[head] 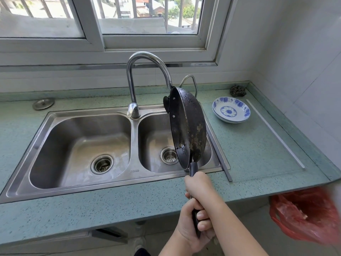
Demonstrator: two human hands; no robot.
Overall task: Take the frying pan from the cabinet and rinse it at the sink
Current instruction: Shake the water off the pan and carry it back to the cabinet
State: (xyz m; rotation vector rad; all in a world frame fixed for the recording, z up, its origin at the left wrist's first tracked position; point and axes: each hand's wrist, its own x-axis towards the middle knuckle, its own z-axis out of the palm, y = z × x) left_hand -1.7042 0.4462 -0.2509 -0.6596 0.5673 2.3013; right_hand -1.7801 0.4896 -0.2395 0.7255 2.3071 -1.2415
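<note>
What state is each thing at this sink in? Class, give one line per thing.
frying pan: wet with droplets, tipped on edge over the right basin
right hand: grips the handle nearer the pan
left hand: grips the handle's end
tap: no water visibly running
right basin: unplugged, strainer in drain
left basin: no standing water
plates: stacked on the counter

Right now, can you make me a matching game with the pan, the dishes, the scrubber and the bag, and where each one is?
1 pan
2 dishes
3 scrubber
4 bag

A back corner of the counter
B below the counter's edge
C held over the right basin
D stacked beside the sink

Pairs: 1-C, 2-D, 3-A, 4-B
</note>
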